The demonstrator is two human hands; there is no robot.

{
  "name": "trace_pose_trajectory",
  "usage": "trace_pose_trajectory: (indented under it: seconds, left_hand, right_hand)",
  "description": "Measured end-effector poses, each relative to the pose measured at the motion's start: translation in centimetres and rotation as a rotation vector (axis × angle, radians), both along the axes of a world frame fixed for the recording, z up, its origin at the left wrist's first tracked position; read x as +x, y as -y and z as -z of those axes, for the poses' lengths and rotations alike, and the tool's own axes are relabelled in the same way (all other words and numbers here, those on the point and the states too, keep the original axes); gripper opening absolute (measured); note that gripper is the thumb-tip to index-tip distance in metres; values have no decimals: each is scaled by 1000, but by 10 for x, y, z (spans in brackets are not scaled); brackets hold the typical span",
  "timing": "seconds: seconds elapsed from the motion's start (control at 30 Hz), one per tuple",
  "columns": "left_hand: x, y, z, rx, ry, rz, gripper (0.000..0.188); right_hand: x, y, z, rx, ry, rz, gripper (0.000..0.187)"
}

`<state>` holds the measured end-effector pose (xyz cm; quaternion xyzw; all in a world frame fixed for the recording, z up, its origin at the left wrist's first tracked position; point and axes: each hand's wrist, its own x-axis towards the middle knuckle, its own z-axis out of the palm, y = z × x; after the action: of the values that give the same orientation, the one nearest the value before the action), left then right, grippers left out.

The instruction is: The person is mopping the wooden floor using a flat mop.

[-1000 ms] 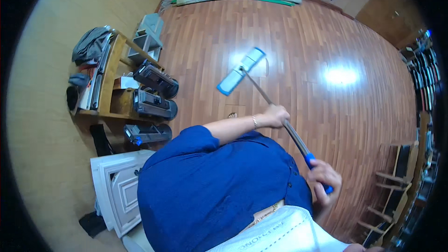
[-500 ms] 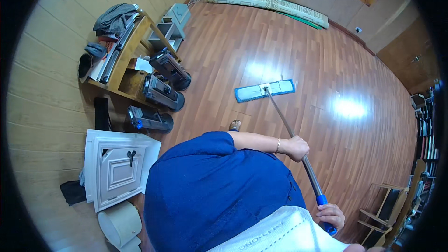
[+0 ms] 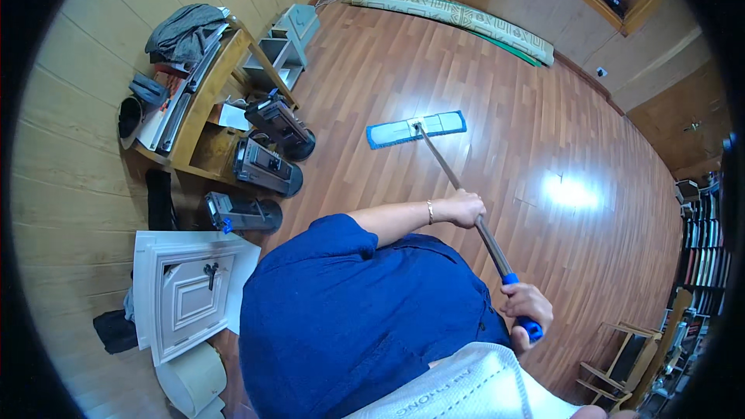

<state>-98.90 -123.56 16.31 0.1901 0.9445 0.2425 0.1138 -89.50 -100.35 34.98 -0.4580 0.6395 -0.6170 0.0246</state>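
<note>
A flat dust mop with a long metal handle [image 3: 440, 159] slants across the floor in front of me. Its wide pad [image 3: 388, 133], pale on top with a blue fringe, lies flat on the wood-look floor [image 3: 357, 70]. My left hand [image 3: 462, 209], a bracelet at its wrist, is wrapped round the middle of the handle. Lower down, my right hand [image 3: 529, 311] grips the blue handle end, whose tip pokes out below the fingers.
To my left are a cluttered wooden shelf [image 3: 203, 101], several dark upright devices [image 3: 268, 167] and a white panelled door piece [image 3: 194, 291]. Rolled rugs [image 3: 458, 17] lie along the far wall. At right stand a wooden frame [image 3: 621, 365] and a filled rack [image 3: 702, 240].
The mop pad has slid left and a little farther away. Both hands have moved left and forward with the handle, still gripping it.
</note>
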Motion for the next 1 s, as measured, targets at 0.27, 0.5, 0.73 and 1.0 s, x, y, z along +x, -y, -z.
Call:
trace_pose_trajectory:
  seconds: [0.27,0.5,0.73,1.0]
  left_hand:
    - [-70,116,36,65,-64,-339,23]
    - [-99,173,27,145,-86,-524,17]
    - [-95,207,3,215,-154,-295,8]
    - [-127,230,-8,699,-156,-439,44]
  right_hand:
    - [-49,132,36,-53,106,161,6]
    - [-78,204,11,98,6,172,5]
    - [-127,249,-55,186,-576,-241,28]
    - [-227,315,-54,-72,-476,-848,40]
